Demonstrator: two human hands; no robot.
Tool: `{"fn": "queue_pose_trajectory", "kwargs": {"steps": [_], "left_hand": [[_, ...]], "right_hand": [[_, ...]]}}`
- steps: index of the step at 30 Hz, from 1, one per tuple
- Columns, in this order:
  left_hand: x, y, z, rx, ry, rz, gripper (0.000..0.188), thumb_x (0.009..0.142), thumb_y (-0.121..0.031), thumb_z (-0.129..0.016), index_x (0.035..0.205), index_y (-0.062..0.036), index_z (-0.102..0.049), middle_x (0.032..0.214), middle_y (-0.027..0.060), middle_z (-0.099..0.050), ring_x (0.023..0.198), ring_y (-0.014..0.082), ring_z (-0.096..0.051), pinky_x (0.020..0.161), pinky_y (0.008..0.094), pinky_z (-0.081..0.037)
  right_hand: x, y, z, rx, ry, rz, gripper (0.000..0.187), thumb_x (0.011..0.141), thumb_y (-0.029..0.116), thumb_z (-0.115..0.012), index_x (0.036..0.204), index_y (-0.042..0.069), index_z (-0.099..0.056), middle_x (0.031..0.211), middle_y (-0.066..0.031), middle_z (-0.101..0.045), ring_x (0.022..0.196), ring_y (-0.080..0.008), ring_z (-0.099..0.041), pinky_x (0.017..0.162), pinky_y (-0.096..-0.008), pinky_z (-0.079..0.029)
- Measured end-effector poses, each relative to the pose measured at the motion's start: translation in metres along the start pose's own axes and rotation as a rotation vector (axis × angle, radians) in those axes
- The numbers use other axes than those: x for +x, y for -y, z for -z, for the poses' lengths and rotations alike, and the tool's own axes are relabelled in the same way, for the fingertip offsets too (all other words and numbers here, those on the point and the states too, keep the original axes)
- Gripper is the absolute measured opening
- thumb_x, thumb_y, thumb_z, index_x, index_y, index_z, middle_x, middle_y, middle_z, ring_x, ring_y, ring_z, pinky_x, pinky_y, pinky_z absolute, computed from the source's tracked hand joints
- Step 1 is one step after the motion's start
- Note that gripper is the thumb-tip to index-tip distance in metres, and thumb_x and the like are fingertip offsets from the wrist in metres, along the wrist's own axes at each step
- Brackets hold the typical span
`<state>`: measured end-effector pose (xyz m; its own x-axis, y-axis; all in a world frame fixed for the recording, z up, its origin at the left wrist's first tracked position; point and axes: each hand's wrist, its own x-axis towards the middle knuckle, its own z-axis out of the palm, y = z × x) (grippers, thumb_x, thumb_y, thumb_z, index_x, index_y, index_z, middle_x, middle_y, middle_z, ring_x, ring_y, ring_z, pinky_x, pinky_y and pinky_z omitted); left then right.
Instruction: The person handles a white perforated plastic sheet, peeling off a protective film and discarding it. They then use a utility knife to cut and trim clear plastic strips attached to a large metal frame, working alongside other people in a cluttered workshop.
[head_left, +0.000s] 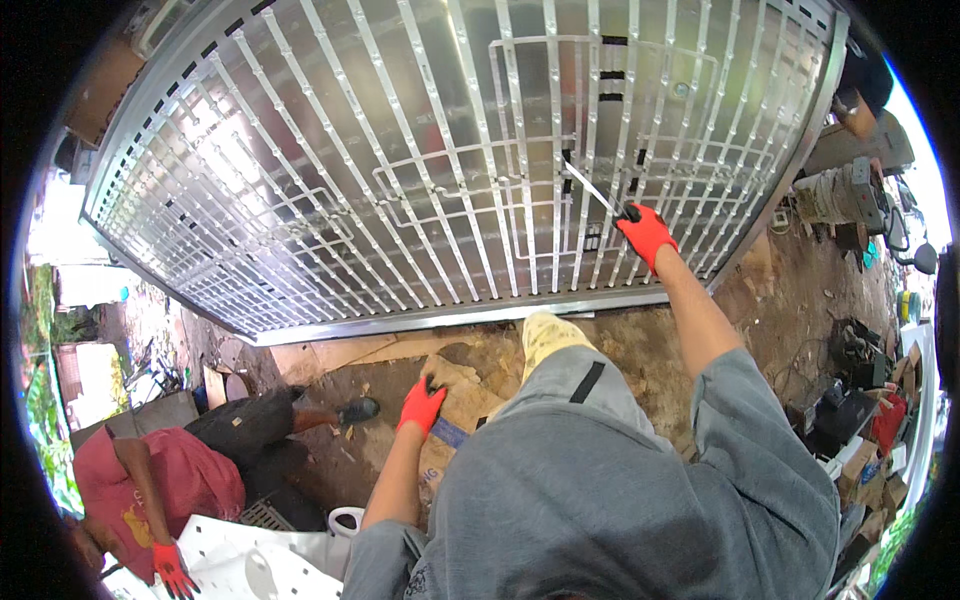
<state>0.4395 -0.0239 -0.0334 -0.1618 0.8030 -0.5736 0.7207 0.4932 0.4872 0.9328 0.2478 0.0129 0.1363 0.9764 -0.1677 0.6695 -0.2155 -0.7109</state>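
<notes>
My right hand (648, 236), in a red glove with black fingertips, is closed around a thin silvery rod (592, 188). The rod slants up and left, its far end by a dark slot among the slats of a large metal panel (420, 250). Whether the tip touches the panel I cannot tell. Pale bars and bent rectangular loops cover the panel's shiny surface. My left hand (422, 405), gloved the same way, hangs low near brown cardboard (460, 395). Its fingers are partly apart, with nothing visible in them.
At lower left a person in a red shirt (180, 470) and red gloves sits or crouches beside a white perforated sheet (250, 560). Boxes and clutter (860, 440) line the right side. The panel's lower frame edge (450, 318) runs across the brown floor (770, 300).
</notes>
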Motion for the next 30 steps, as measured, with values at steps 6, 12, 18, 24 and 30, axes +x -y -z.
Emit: {"fn": "queue_pose_trajectory", "kwargs": {"steps": [6,12,18,24,30], "left_hand": [[-0.132,0.121,-0.035,0.142,0.364,0.42,0.053,0.086,-0.05,-0.059,0.113,-0.0048,-0.065,0.111,0.022,-0.067,0.11,0.0352,-0.061,0.091,0.0435,-0.047],[-0.214,0.126,-0.09,-0.102,0.227,0.536,0.048,0.091,-0.046,-0.057,0.116,-0.0049,-0.066,0.111,0.0161,-0.069,0.108,0.0224,-0.063,0.091,0.0346,-0.048],[-0.167,0.077,-0.125,-0.255,0.216,0.527,0.044,0.092,-0.034,-0.06,0.125,-0.0043,-0.06,0.116,0.0136,-0.068,0.108,0.0189,-0.063,0.093,0.0319,-0.047],[-0.099,0.01,-0.099,-0.497,0.073,0.282,0.045,0.092,-0.024,-0.064,0.131,-0.0035,-0.055,0.119,0.0117,-0.067,0.109,0.0172,-0.062,0.095,0.0305,-0.047],[-0.109,-0.026,-0.078,-0.317,-0.021,0.349,0.049,0.088,-0.028,-0.066,0.13,-0.0055,-0.057,0.122,0.0122,-0.066,0.112,0.0198,-0.062,0.097,0.0327,-0.046]], "right_hand": [[0.026,-0.038,0.022,-0.117,0.152,-0.134,0.035,0.079,0.034,-0.068,0.095,0.002,-0.066,0.084,-0.0149,-0.068,0.078,-0.0299,-0.065,0.071,-0.0415,-0.05],[0.054,-0.048,0.054,0.298,0.392,-0.26,0.031,0.08,0.032,-0.073,0.092,0.004,-0.067,0.072,-0.0022,-0.06,0.063,-0.0143,-0.052,0.057,-0.0348,-0.043],[0.101,-0.076,0.083,0.034,0.362,-0.14,0.031,0.079,0.036,-0.074,0.087,0.007,-0.067,0.068,-0.0034,-0.058,0.05,-0.0143,-0.046,0.046,-0.0331,-0.037],[0.122,-0.083,0.082,0.226,0.365,-0.296,0.036,0.079,0.039,-0.074,0.088,0.005,-0.067,0.076,-0.0055,-0.062,0.055,-0.0159,-0.049,0.049,-0.0346,-0.04],[0.145,-0.109,0.095,0.305,0.489,-0.372,0.041,0.079,0.047,-0.075,0.089,0.007,-0.069,0.077,-0.0045,-0.062,0.061,-0.016,-0.053,0.052,-0.0341,-0.042]]}}
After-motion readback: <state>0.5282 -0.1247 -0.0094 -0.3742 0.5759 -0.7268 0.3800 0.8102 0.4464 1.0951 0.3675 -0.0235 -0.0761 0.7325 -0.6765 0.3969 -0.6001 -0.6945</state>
